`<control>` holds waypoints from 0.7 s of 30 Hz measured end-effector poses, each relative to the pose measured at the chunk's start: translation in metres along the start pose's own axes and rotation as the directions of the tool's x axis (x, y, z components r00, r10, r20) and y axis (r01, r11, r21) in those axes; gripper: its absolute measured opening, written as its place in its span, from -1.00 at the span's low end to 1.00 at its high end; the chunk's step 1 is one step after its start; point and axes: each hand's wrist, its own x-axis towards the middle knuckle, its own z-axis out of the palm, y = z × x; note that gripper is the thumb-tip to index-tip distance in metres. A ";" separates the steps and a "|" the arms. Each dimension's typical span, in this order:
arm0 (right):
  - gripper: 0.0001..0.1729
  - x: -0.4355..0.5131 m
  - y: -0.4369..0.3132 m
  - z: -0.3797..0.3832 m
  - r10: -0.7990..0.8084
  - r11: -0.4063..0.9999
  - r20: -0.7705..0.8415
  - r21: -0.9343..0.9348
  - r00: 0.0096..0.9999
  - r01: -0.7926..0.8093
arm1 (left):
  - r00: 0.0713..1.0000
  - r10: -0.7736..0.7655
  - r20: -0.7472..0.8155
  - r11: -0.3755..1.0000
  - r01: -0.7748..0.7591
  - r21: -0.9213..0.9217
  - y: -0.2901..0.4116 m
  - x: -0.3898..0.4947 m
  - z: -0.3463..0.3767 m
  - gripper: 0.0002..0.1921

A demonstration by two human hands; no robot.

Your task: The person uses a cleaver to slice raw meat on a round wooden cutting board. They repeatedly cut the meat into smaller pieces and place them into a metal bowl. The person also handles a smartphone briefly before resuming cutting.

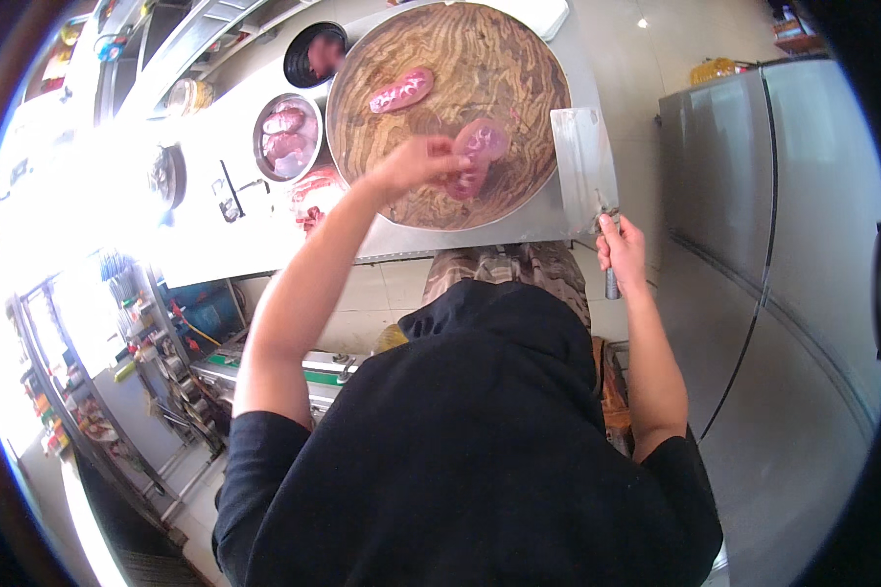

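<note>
A large round wooden chopping block (367,154) with dark grain lies before me. My left hand (426,165) is over its near part, thumb and fingers pinched on a pink piece of meat (467,183) with white marbling, which looks like a halved kidney. Another such rounded piece (482,138) adjoins it; motion blur hides whether the two are joined. Farther back on the block rests a separate halved piece (401,89), patterned side up. My right hand (622,249) grips the handle of a cleaver (587,165), whose broad blade points away from me at the block's right edge.
Left of the block, a metal bowl (258,139) holds several meat pieces, with a dark bowl (294,62) behind it. Raw meat (319,192) lies on the white table (220,253). A grey refrigerator (712,169) stands at right, a loaded rack (40,323) at left.
</note>
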 end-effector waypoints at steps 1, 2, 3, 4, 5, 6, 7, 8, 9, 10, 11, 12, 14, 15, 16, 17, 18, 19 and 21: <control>-0.63 0.004 -0.002 0.002 0.003 1.000 0.013 0.009 1.000 -0.003 | 0.991 -0.046 -0.127 0.998 0.051 0.033 -0.013 -0.008 0.012 -0.58; -0.63 0.008 -0.003 0.007 0.025 1.000 0.007 0.015 1.000 -0.025 | 0.967 -0.076 -0.242 0.995 0.089 0.044 -0.027 -0.016 0.025 -0.60; -0.63 0.011 -0.003 0.011 0.022 1.000 0.017 0.004 1.000 -0.022 | 0.930 -0.124 -0.347 0.989 0.146 0.038 -0.039 -0.020 0.035 -0.63; -0.63 0.013 -0.003 0.017 0.034 0.999 0.026 0.003 0.999 -0.034 | 0.900 -0.112 -0.421 0.985 0.157 0.073 -0.050 -0.021 0.041 -0.66; -0.63 0.015 -0.002 0.023 0.059 0.998 0.027 0.008 0.998 -0.059 | 0.865 -0.120 -0.487 0.978 0.187 0.092 -0.059 -0.023 0.048 -0.70; -0.63 0.017 0.001 0.030 0.060 0.998 0.037 -0.010 0.998 -0.060 | 0.826 -0.129 -0.549 0.969 0.221 0.106 -0.067 -0.022 0.052 -0.73; -0.63 0.019 0.004 0.037 0.078 0.997 0.051 -0.004 0.996 -0.078 | 0.812 0.078 -0.578 0.962 0.090 0.257 -0.072 -0.017 0.056 -0.75; -0.63 0.022 0.007 0.044 0.071 0.997 0.061 -0.034 0.996 -0.069 | 0.769 0.277 -0.576 0.915 -0.027 0.404 -0.075 -0.012 0.059 -0.77; -0.63 0.024 0.010 0.051 0.077 0.995 0.061 -0.063 0.995 -0.073 | 0.718 0.430 -0.548 0.842 -0.100 0.530 -0.076 -0.007 0.061 -0.80; -0.61 0.027 0.014 0.058 0.090 0.995 0.072 -0.057 0.993 -0.086 | 0.697 0.479 -0.534 0.820 -0.138 0.556 -0.076 0.002 0.062 -0.83; -0.61 0.030 0.017 0.063 0.070 0.996 0.092 -0.062 0.993 -0.064 | 0.654 0.585 -0.480 0.740 -0.188 0.646 -0.074 0.009 0.062 -0.81; -0.61 0.033 0.020 0.068 0.060 0.996 0.104 -0.071 0.993 -0.053 | 0.616 0.668 -0.417 0.656 -0.223 0.722 -0.071 0.018 0.062 -0.80; -0.61 0.038 0.023 0.073 0.056 0.992 0.094 -0.117 0.994 -0.045 | 0.571 0.764 -0.301 0.523 -0.274 0.807 -0.066 0.031 0.061 -0.77; -0.60 0.040 0.023 0.075 0.053 0.993 0.109 -0.107 0.993 -0.041 | 0.564 0.785 -0.257 0.482 -0.295 0.825 -0.063 0.037 0.060 -0.75; -0.60 0.041 0.024 0.076 0.054 0.994 0.109 -0.100 0.993 -0.043 | 0.556 0.805 -0.208 0.437 -0.316 0.842 -0.062 0.040 0.058 -0.72; -0.60 0.042 0.024 0.076 0.055 0.995 0.109 -0.092 0.993 -0.045 | 0.567 0.800 -0.196 0.431 -0.316 0.845 -0.060 0.042 0.056 -0.72; -0.60 0.043 0.025 0.077 0.058 0.994 0.111 -0.098 0.992 -0.047 | 0.577 0.797 -0.179 0.421 -0.318 0.849 -0.060 0.045 0.053 -0.71; -0.60 0.043 0.026 0.077 0.059 0.993 0.113 -0.104 0.992 -0.048 | 0.590 0.791 -0.163 0.414 -0.319 0.853 -0.059 0.046 0.051 -0.69; -0.60 0.042 0.029 0.079 0.066 0.993 0.097 -0.104 0.993 -0.055 | 0.613 0.775 -0.155 0.421 -0.317 0.850 -0.060 0.047 0.048 -0.63</control>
